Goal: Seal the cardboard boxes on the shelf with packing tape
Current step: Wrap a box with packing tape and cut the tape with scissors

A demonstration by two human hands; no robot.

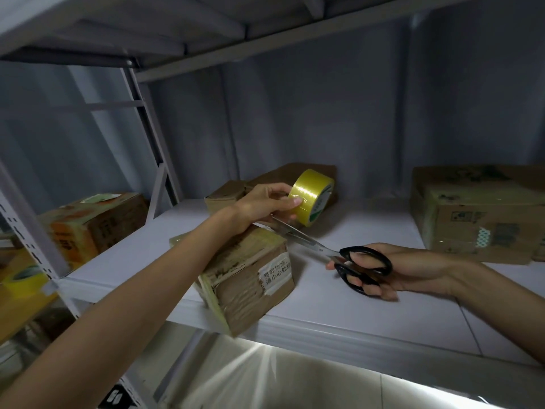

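A small worn cardboard box [250, 278] with a white label sits at the front edge of the white shelf [368, 305], one corner past the edge. My left hand [265, 202] holds a yellow roll of packing tape [312, 199] just above the box's far end. My right hand [380, 273] grips black-handled scissors [348, 258], their blades pointing left toward the gap between roll and box. Whether tape runs between roll and box is hard to tell.
A crumpled box [233, 193] lies at the back behind the roll. A larger box [477, 214] stands at the right. On the neighbouring shelf to the left sit an orange-printed box [94, 222] and another yellow tape roll [26, 281]. A metal upright [153, 137] divides the bays.
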